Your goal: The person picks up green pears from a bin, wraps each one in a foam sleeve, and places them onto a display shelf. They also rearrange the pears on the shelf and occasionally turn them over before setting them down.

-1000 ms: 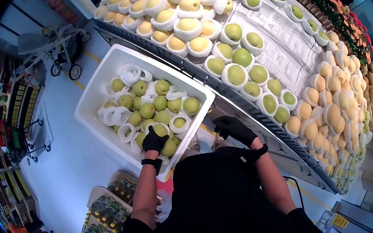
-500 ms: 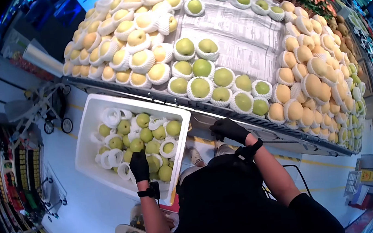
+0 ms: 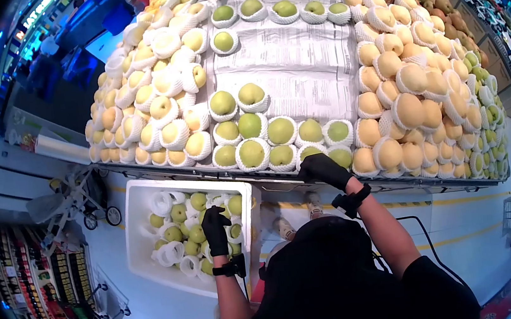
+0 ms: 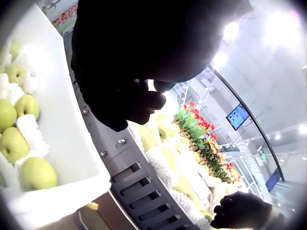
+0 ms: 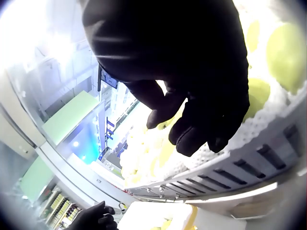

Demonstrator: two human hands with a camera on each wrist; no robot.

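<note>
My gloved right hand reaches over the display's front edge, overlapping a green pear in a white foam net. In the right wrist view its fingers are loosely bent beside the netted fruit, with nothing seen between them. My gloved left hand hovers over a white foam box holding green pears and loose foam nets. Its fingers are loosely curled, with nothing visible in them. Netted green pears line the front of the display.
Yellow netted fruit is heaped on the display's left, more yellow fruit on its right. Printed paper covers the middle. A slatted rail edges the front. A wheeled cart stands left of the box.
The view has swung toward the display. My right hand has risen from beside the display onto its front edge. My left hand has lifted from among the pears in the box.
</note>
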